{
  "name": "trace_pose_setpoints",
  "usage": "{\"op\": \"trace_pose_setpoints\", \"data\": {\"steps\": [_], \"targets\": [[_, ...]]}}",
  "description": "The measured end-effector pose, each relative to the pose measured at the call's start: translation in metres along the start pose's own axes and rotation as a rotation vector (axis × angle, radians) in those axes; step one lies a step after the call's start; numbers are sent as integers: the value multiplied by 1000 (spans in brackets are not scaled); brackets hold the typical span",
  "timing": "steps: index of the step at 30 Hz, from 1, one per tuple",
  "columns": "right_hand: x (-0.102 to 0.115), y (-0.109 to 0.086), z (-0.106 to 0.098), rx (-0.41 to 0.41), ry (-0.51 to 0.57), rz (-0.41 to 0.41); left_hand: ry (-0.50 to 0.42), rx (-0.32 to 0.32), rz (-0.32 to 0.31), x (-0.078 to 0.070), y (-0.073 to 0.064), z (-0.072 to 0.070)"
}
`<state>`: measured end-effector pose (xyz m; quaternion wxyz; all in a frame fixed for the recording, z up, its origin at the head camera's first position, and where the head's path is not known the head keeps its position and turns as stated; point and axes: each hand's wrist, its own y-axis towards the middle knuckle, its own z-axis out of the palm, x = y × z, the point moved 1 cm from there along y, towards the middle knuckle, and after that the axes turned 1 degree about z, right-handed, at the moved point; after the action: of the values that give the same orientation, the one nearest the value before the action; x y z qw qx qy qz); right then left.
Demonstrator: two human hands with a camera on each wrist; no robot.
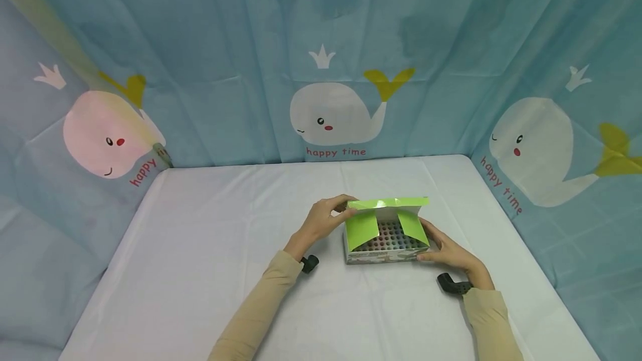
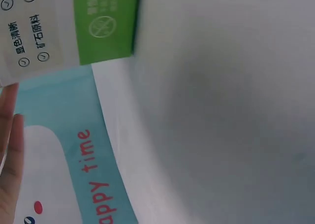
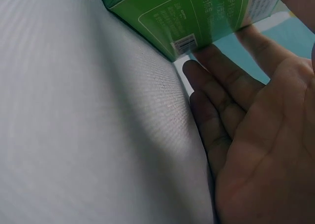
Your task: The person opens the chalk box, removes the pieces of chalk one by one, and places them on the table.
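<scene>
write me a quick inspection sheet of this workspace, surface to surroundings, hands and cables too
Surface: white cloth, lightly creased
Job's things: green box, lid raised, side flaps angled over rows of small round pieces
Clutter: nothing seen
Left hand: pinches the lid's left edge
Right hand: holds the box's right end
Cables: nothing seen
Surroundings: blue fabric with whale prints
</scene>
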<state>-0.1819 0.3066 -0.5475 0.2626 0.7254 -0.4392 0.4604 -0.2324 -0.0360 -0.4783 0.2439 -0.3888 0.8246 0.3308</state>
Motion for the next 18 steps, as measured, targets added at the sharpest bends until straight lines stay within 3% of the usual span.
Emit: {"op": "trace_pose_setpoints", "data": {"steps": [5,11,15,18], "targets": [[1,0,1,-11,17,1,-33,-13,-16,8,1,2],[1,0,2,-8,28,5,-64,-148,-70,13,5,8],[0,1,2,-9,36,16,-24,-215,-119,15,5,14],[1,2,2,-10,41,14,22,-210,-147,15,5,17]]}}
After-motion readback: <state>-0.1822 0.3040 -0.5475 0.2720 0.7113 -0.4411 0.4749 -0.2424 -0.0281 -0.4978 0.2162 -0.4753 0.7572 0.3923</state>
